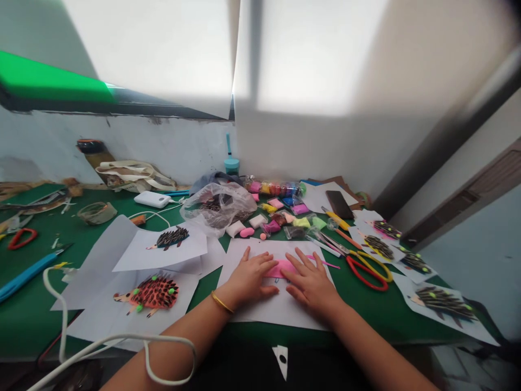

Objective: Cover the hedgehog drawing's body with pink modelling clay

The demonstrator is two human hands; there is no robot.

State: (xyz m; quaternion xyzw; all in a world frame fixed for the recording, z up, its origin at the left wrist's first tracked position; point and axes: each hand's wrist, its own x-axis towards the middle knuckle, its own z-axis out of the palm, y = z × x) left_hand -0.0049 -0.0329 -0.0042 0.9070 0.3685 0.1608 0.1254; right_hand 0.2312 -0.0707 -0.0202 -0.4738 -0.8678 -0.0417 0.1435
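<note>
Pink modelling clay (280,268) lies flattened on a white sheet of paper (248,312) in front of me. My left hand (253,276) rests on its left side, fingers stretched out and the tips on the clay. From the right, my right hand (311,282) lies with spread fingers touching the clay's other side. A thin pink strip (325,263) sticks out beyond the right fingers. Some drawn lines show on the paper just under the clay. Part of the clay is hidden beneath both hands.
Finished hedgehog pictures lie left, such as a red hedgehog (157,293), and more (443,304) lie right. Scissors (368,269) rest right of the paper. Behind are clay packets (301,221), a plastic bag (220,203) and a phone (339,204). A white cable (122,338) loops over my left forearm.
</note>
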